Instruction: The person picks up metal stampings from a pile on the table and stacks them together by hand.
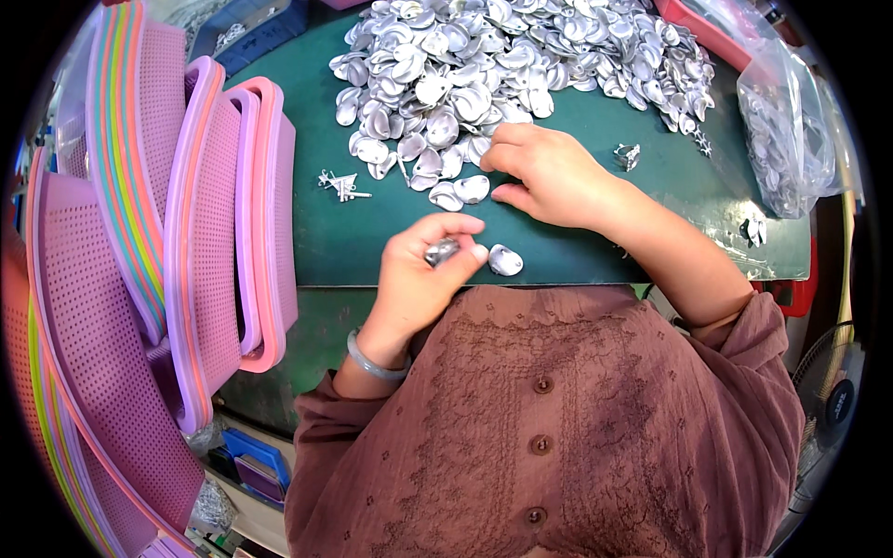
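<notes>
A big heap of silvery, curved petal-shaped metal pieces (465, 65) covers the far middle of the green table. My right hand (551, 175) reaches to the near edge of this heap, thumb and fingers apart, fingertips by the closest pieces; whether they touch one is hard to see. Curled in my left hand (417, 270), near the table's front edge, are silvery metal pieces (441, 251), partly hidden by the fingers. One loose petal-shaped piece (505, 260) lies just right of that hand. Two more pieces (459, 192) rest between my hands and the heap.
Stacked pink and purple perforated baskets (209, 232) stand along the left. Small silvery pin-like parts (344, 185) lie left of the heap. At the right are a clear plastic bag of metal parts (786, 130) and a small metal cluster (627, 156). A blue bin (246, 37) sits far left.
</notes>
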### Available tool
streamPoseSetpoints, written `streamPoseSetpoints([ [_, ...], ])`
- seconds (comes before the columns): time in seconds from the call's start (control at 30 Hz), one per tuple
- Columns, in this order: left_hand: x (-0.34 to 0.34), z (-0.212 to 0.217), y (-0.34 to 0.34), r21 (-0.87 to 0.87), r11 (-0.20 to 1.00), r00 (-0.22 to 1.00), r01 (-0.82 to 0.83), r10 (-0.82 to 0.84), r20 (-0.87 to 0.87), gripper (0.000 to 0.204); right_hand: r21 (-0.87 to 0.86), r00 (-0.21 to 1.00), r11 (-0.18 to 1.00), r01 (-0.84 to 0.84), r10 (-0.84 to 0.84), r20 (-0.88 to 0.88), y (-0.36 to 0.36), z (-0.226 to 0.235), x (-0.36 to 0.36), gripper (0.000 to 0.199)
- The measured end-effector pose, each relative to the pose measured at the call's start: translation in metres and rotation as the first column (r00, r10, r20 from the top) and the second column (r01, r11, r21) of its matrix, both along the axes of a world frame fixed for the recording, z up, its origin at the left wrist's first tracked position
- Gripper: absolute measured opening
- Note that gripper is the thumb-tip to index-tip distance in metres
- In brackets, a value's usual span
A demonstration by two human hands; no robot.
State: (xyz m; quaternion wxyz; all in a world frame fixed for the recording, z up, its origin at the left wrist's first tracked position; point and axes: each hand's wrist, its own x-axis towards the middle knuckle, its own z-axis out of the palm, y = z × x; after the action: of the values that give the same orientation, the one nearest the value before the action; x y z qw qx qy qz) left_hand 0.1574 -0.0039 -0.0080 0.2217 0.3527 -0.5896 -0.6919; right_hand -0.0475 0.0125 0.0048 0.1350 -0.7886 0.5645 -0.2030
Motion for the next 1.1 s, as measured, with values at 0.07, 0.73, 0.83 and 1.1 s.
streamPoseSetpoints([
  [0.07, -0.005, -0.001, 0.001, -0.409, 0.894, 0.982, 0.185, -0.151, 0.114, 0.026, -0.013, 1.0, 1.0, -0.028, 0.028, -0.005, -0.002, -0.001, 0.002, 0.014],
  [0.73, -0.013, 0.008, -0.003, -0.493, 0.841, 0.964, 0.226, -0.12, 0.237, 0.014, 0.313, 0.852, 0.947, 0.073, -0.222, 0.473, -0.003, 0.008, -0.024, 0.012],
  [0.83, -0.002, 0.003, -0.008, 0.048, 0.997, 0.996, 0.065, -0.062, -0.062, 0.013, 0.127, 0.942, 0.992, -0.023, -0.021, 0.335, 0.008, 0.013, -0.03, 0.012],
  [1.1, 0.005, -0.009, -0.012, 0.582, 0.801, 0.887, 0.139, 0.161, -0.433, 0.005, 0.229, 0.985, 0.973, 0.024, -0.062, 0.162, 0.042, 0.019, -0.048, 0.012],
])
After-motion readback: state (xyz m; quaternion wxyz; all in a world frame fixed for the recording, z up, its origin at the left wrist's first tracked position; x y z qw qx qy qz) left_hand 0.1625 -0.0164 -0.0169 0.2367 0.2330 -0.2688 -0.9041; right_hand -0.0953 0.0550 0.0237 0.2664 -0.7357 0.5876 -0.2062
